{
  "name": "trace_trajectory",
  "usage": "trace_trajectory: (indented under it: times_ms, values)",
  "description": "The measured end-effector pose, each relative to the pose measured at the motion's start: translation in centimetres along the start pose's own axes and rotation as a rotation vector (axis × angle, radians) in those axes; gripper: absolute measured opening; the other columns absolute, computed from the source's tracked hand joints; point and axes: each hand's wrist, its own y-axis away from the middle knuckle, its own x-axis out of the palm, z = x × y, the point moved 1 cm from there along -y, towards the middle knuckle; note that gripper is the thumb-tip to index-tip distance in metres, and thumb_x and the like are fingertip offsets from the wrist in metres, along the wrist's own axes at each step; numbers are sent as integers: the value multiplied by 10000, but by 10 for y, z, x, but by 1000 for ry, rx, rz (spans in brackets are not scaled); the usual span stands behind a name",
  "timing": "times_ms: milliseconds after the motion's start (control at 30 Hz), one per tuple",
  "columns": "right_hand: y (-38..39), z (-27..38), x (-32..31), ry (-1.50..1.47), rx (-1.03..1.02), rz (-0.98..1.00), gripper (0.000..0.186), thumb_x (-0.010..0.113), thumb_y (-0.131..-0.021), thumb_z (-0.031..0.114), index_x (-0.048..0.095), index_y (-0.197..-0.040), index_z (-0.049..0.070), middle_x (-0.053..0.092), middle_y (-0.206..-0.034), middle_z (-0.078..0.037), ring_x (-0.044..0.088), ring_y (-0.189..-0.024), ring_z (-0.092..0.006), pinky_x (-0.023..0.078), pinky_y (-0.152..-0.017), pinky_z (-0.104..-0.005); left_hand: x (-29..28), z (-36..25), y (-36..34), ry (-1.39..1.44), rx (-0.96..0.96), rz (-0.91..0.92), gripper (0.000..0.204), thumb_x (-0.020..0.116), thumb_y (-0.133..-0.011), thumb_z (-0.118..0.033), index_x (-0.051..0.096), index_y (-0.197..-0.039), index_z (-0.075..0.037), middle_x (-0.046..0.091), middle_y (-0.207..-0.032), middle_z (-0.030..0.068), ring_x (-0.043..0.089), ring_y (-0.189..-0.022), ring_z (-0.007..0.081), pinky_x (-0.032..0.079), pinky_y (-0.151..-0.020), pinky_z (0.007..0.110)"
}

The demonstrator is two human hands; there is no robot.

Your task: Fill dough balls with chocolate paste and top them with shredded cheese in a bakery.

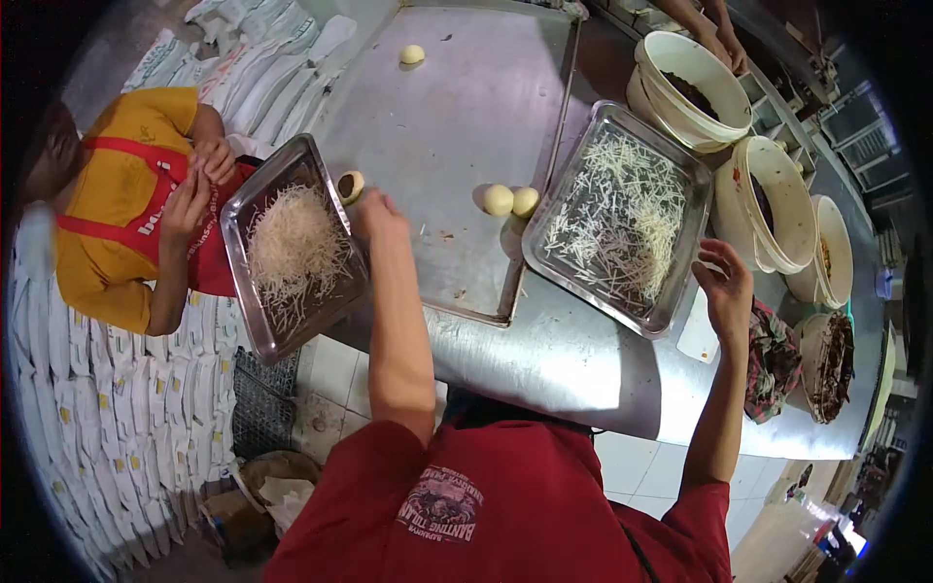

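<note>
My left hand (381, 211) is beside a pale dough ball (350, 185) with a dark filling showing in its top; its fingers are blurred and partly hidden. Just left of it, a metal tray (313, 321) holds a heap of fine pale shreds (296, 238). My right hand (727, 282) hovers by the right edge of a second metal tray (692, 175), fingers loosely bent and apart, holding nothing. Pale shreds (632, 194) are spread across that tray. Two smooth dough balls (510, 201) sit together between the trays, and another dough ball (412, 54) lies farther back.
A large flat baking tray (457, 126) lies on the metal table (544, 360). Cream tubs (768, 204) with dark contents line the right side, near a checked cloth (773, 360). A co-worker in a red apron (146, 209) stands left, before stacked white sacks (126, 428). Another person's hands (724, 44) are at the back right.
</note>
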Motion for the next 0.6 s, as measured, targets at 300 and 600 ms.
trace_trajectory:
  times_ms: [300,600]
  values:
    - [0,11,14,20,-138,-72,273,566,-711,-24,537,-980,13,555,-948,-44,519,-884,-136,423,-729,-246,-26,-19,-131,-1312,302,-35,289,480,-775,-246,582,-923,-19,581,-912,140,552,-821,328,438,-713,402]
    - [-30,-38,19,382,-197,0,280,589,-665,27,545,-942,27,540,-947,-118,533,-861,-243,430,-737,-313,15,-20,-87,-585,324,-87,322,445,-807,-313,576,-912,-38,583,-930,140,567,-839,293,455,-717,392]
